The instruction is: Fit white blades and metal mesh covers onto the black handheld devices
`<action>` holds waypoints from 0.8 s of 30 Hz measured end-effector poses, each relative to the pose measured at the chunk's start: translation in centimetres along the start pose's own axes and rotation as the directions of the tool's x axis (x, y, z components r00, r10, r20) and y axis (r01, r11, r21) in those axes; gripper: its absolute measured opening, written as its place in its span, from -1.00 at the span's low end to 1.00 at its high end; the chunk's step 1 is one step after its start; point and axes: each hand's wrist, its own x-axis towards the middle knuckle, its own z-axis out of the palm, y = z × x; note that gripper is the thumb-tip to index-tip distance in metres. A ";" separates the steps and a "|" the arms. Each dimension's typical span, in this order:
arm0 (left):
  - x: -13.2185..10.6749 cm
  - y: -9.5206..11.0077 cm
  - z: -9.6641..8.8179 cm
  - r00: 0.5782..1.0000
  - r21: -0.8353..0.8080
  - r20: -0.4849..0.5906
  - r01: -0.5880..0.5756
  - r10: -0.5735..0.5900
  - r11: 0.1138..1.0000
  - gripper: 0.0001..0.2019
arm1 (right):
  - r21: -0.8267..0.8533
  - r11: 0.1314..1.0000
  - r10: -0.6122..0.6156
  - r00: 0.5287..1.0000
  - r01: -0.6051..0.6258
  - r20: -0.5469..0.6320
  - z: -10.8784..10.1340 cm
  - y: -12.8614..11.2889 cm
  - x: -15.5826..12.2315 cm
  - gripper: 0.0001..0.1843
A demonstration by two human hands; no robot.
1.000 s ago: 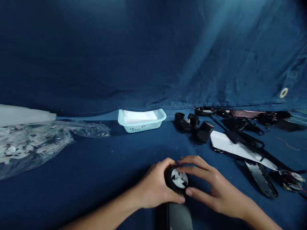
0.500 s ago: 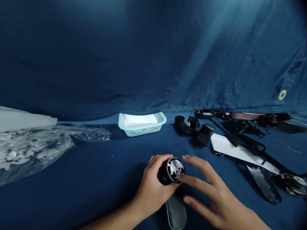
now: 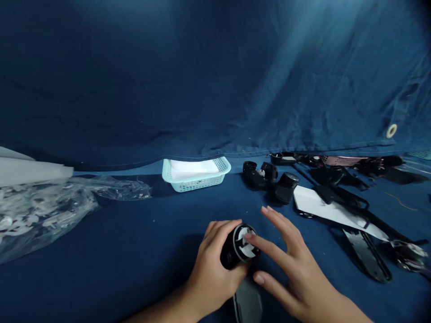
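Observation:
My left hand (image 3: 210,269) is wrapped around a black cylindrical housing (image 3: 235,249) whose open end shows a white fan wheel (image 3: 245,244). A grey flat handle part (image 3: 248,301) runs down from the housing toward me. My right hand (image 3: 292,269) hovers beside it with fingers spread; the index fingertip touches the white fan wheel.
A pale green basket (image 3: 195,174) with white sheets sits at the back centre. A clear plastic bag (image 3: 50,211) of white parts lies at the left. Black cylindrical parts (image 3: 269,179), black plastic pieces and a white sheet (image 3: 330,208) are scattered at the right. A blue cloth (image 3: 215,80) hangs behind.
My right hand has opened and drawn back from the housing's end, leaving one fingertip on the fan wheel. The left hand has tilted the housing slightly leftward.

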 end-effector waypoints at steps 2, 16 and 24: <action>0.0 0.0 -0.1 1.000 0.000 0.005 -0.009 0.009 1.000 -0.39 | -0.005 1.000 -0.002 1.000 0.002 0.005 0.0 0.0 0.1 -0.44; -0.3 -0.2 -0.2 0.996 0.074 0.033 -0.080 0.078 0.994 -0.32 | 0.113 0.993 0.019 1.000 -0.018 -0.010 -0.2 -0.4 -0.3 -0.60; -0.5 -0.2 -0.3 0.992 0.110 0.032 -0.125 0.122 0.986 -0.32 | 0.156 0.984 0.093 0.996 -0.091 -0.004 -0.3 -0.5 -0.9 -0.67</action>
